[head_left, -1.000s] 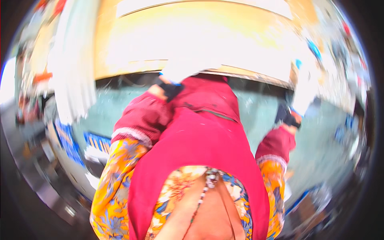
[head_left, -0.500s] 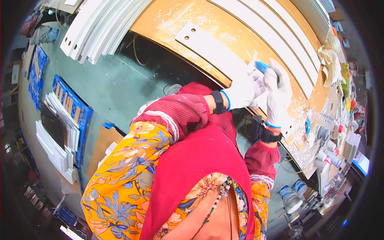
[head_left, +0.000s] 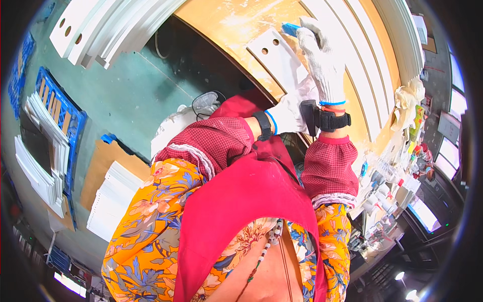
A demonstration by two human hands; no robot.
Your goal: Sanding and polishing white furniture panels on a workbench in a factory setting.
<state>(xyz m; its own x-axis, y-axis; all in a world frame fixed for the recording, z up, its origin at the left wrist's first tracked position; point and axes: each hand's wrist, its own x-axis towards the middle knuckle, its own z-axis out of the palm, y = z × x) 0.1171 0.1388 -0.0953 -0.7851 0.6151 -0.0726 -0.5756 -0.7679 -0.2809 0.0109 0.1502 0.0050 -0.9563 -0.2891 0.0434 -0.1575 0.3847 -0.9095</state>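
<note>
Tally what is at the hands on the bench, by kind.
White-gloved hands: 2 (left hand, right hand)
Blue tool in the right hand: 1
White panel with holes under the hands: 1
Black wristbands: 2
Total: 6

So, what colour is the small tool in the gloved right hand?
Blue; the small blue tool shows best in the head view.

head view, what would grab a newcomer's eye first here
The right hand in a white knit glove stands out near the top, gripping a small blue tool against a white panel with two holes on the yellowish wooden bench. The left hand, also gloved, rests on the panel's lower end. At lower centre, the person's orange floral sleeves and red apron fill the frame.
</note>
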